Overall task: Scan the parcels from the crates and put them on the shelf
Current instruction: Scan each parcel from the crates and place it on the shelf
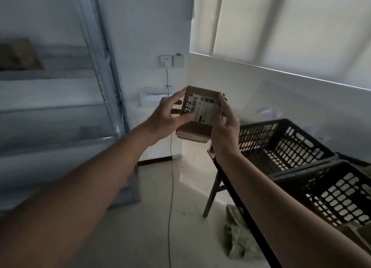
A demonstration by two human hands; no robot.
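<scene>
Parcel [200, 111] clamped between left hand [170, 115] and right hand [224, 131], label up, mid-air. Shelf [50, 107] lies to its left, crates [281, 143] right; left hand nearer the shelf.

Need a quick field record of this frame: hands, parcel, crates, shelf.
left hand: grips parcel's left edge
right hand: grips parcel's right edge
parcel: small brown box, held in the air, label with barcode facing camera
crates: two black, on a table at right; contents unclear
shelf: metal, at left, blurred; one brown item on an upper level
scanner: not visible
</scene>
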